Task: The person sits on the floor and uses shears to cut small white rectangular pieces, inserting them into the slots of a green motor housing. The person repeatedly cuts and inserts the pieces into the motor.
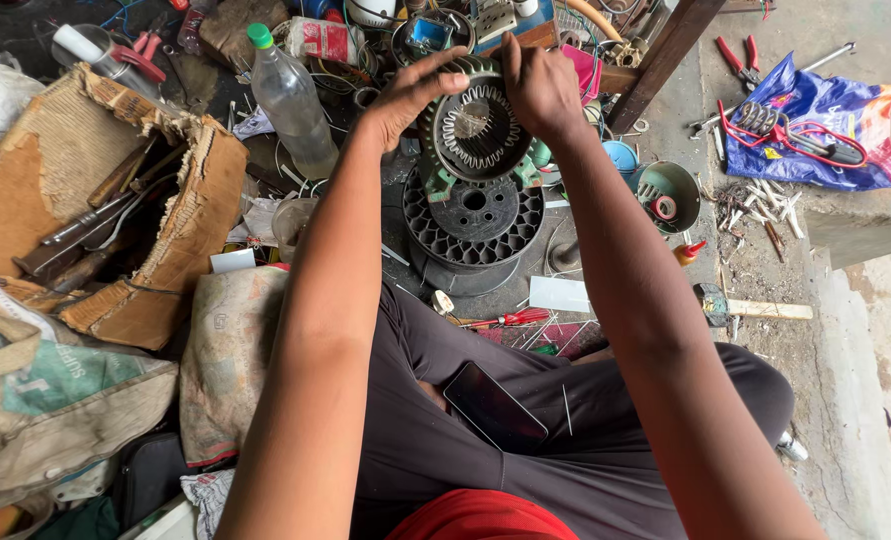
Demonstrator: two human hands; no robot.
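A round green motor stator (477, 128) with a slotted metal core stands tilted on a black ribbed disc (473, 215) on the floor in front of me. My left hand (405, 95) grips the stator's upper left rim. My right hand (537, 85) holds its upper right rim, fingers curled over the top edge. Both hands touch the housing, not the inner slots.
A clear plastic bottle (290, 100) with a green cap stands left of the stator. A torn cardboard box (95, 200) holds tools. A dark phone (493, 407) lies on my lap. A red screwdriver (510, 319), a hammer (750, 308), pliers on a blue bag (815, 125) and a tin (667, 196) lie around.
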